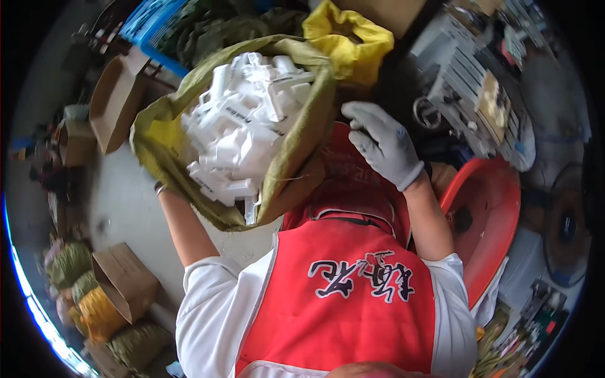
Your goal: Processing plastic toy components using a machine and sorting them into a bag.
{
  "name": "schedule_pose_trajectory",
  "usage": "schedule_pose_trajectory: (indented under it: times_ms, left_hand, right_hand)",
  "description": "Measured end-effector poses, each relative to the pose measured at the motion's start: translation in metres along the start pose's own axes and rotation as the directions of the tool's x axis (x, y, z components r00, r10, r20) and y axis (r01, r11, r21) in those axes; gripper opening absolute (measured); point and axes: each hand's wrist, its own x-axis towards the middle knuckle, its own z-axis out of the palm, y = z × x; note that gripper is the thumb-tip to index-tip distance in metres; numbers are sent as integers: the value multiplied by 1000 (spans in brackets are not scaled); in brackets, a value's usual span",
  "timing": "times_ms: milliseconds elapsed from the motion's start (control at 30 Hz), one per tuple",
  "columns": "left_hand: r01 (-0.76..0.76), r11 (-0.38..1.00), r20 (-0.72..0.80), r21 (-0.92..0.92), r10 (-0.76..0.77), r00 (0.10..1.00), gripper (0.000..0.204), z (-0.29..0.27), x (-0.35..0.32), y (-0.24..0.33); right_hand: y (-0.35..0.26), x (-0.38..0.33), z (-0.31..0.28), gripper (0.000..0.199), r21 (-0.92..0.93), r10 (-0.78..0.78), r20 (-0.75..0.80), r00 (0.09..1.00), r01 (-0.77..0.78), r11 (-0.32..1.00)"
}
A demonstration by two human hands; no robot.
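A large olive-green woven sack [307,135] stands wide-mouthed in front of me, full of white plastic pistol-shaped pieces [242,126] with dark printing. My left forearm runs up to the sack's lower left side. Only a dark wrist edge of my left hand [160,187] shows; its fingers are hidden behind the sack. Just right of the sack's rim is my right hand [381,142] in a pale grey work glove. Its fingers are loosely bent and apart, with nothing visible in them, and it does not appear to touch the sack.
A yellow sack [356,53] and a blue crate [157,38] lie beyond. To the right stand a metal machine with a handwheel [463,94] and a big red basin [504,208]. Cardboard boxes [126,280] and filled sacks [135,346] sit on the left floor.
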Motion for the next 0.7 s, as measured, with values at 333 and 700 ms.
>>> schedule_pose_trajectory:
  times_ms: [333, 700]
  left_hand:
    - [123, 992, 763, 27, -100, 639, 23, 298, -133, -39]
    - [-9, 993, 925, 117, -106, 366, 21, 340, -217, -28]
  right_hand:
    - [12, -207, -3, 24, 3, 601, -82, 795, -603, 798]
    - [21, -408, -29, 19, 262, 576, -806, 135, -791, 553]
